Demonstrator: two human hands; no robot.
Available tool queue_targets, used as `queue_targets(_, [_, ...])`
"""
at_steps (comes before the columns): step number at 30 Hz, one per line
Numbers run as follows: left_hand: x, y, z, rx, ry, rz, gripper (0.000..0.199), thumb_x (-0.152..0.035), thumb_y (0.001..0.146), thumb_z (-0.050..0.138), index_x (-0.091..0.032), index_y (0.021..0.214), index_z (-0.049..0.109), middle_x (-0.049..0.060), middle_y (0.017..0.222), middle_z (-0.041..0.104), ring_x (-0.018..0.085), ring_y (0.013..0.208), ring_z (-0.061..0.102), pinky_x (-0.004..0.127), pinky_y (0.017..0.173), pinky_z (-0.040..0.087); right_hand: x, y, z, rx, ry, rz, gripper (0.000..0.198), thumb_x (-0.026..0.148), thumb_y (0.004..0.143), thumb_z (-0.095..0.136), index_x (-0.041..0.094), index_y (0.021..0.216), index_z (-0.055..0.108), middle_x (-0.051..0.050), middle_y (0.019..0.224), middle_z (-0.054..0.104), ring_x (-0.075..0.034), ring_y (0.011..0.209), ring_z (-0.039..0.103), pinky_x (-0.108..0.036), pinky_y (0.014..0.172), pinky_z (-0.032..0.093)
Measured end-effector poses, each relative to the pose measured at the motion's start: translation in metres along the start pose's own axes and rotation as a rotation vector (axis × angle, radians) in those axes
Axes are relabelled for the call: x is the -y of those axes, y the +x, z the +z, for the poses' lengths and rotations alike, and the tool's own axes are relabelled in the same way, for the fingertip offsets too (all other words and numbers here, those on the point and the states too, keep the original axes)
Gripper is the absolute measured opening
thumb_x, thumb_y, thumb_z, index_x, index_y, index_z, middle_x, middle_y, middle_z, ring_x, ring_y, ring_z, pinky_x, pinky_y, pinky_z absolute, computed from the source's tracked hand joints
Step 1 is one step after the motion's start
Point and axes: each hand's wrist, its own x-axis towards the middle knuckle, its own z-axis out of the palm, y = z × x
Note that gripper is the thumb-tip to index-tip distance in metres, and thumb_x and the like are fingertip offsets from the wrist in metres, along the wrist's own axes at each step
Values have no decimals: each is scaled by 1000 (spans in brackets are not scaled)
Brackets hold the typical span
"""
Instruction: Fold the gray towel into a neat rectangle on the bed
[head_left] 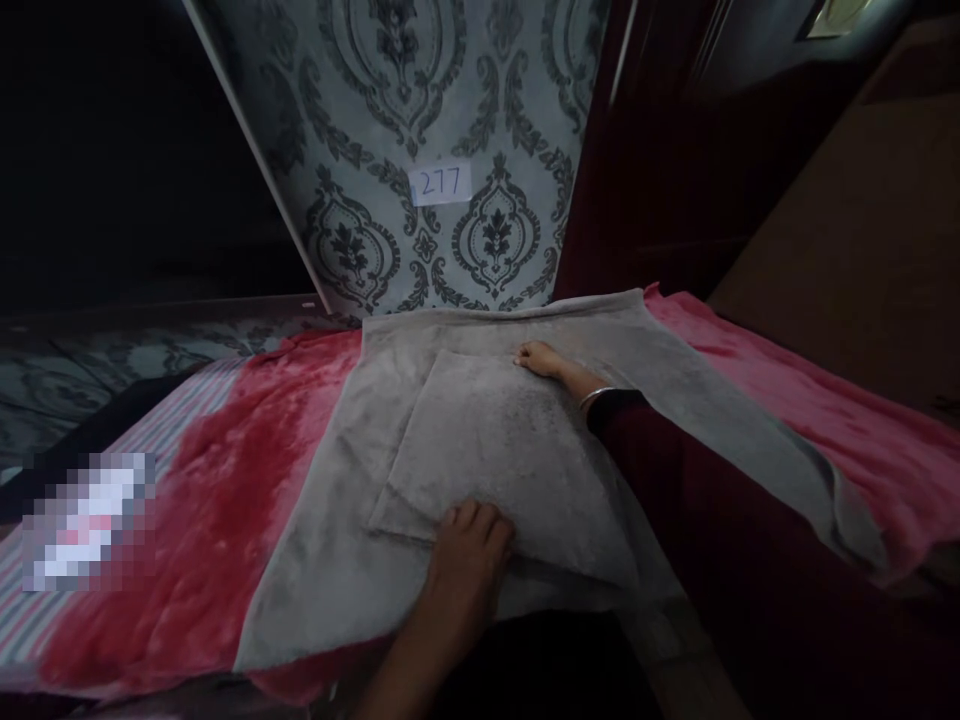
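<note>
A folded grey plush cloth (480, 450) lies on a larger spread grey cloth (322, 600) of similar fabric. My left hand (474, 545) grips the folded cloth at its near edge, fingers curled over the rim with the thumb out of sight. At the far edge, my right hand (537, 358) has its fingers closed in a pinch on the same folded piece. A bangle circles the right wrist, below a dark red sleeve. The folded piece lies fairly flat, and a layer shows beneath its left corner.
Under the grey cloth spreads a red and pink plush blanket (225, 490). Striped fabric (199, 400) and a blurred-out item (90, 525) lie at left. Behind stand a patterned wall (420, 130) with a paper marked 277 (441, 184), a dark screen-like panel (135, 150) and brown furniture (847, 230).
</note>
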Motion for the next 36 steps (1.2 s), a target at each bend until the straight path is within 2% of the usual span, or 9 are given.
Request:
queue_targets(5, [6, -11, 16, 19, -86, 27, 19, -2, 83, 55, -19, 91, 57, 4, 84, 61, 21, 78, 50, 37, 70, 36, 1, -4, 9, -48, -10, -6, 12, 24, 89, 64, 15, 86, 71, -5, 84, 72, -18, 79, 63, -23, 68, 46])
queue_targets(11, [9, 0, -17, 155, -297, -23, 11, -12, 93, 55, -20, 96, 61, 5, 92, 64, 21, 88, 57, 36, 78, 46, 14, -20, 1, -95, -63, -16, 22, 21, 94, 58, 14, 108, 73, -11, 111, 74, -24, 101, 66, -28, 87, 50])
queue_targets(14, [12, 17, -27, 181, -253, -32, 17, -17, 96, 51, -21, 104, 65, 7, 98, 68, 22, 94, 61, 38, 84, 50, 19, -48, -3, -150, -97, -36, 43, 29, 100, 50, 15, 140, 59, -17, 147, 55, -30, 133, 50, -42, 110, 39])
queue_targets(17, [13, 28, -19, 209, -66, -50, 40, -27, 97, 54, -21, 136, 58, 14, 140, 60, 32, 132, 51, 54, 106, 44, 18, -90, 7, -196, -194, -112, 58, 47, 103, 44, 22, 156, 42, -15, 163, 34, -37, 149, 28, -58, 118, 25])
queue_targets(20, [12, 28, -2, 283, 35, -88, 55, -40, 98, 54, -22, 150, 48, 15, 160, 41, 40, 149, 31, 69, 115, 28, 12, -129, 23, -146, -255, -150, 64, 57, 102, 42, 28, 159, 36, -11, 167, 27, -41, 151, 20, -66, 118, 20])
queue_targets(23, [12, 25, 8, 349, 36, -104, 58, -45, 100, 49, -25, 154, 43, 12, 164, 36, 39, 152, 25, 69, 117, 24, 5, -147, 34, -129, -256, -139, 65, 59, 103, 38, 29, 160, 34, -10, 168, 24, -40, 152, 18, -66, 118, 18])
queue_targets(29, [37, 7, -8, 377, 77, -204, 61, -51, 101, 44, -29, 157, 39, 9, 166, 33, 37, 153, 25, 68, 120, 20, 3, -169, 25, -31, -219, -100, 70, 62, 102, 38, 27, 162, 28, -12, 169, 19, -40, 153, 17, -65, 119, 16])
queue_targets(33, [66, -22, -26, 320, 148, -368, 59, -50, 101, 41, -26, 155, 43, 11, 165, 35, 40, 152, 27, 69, 117, 26, -3, -227, 26, 15, -196, -11, 65, 57, 103, 37, 28, 161, 32, -10, 169, 20, -38, 154, 15, -64, 119, 23])
queue_targets(36, [85, -41, -30, 256, 102, -410, 56, -45, 103, 37, -21, 152, 47, 13, 163, 38, 38, 148, 36, 62, 116, 34, -14, -275, 40, -87, -143, -1, 59, 50, 104, 35, 27, 157, 41, -10, 167, 26, -36, 152, 24, -59, 118, 30])
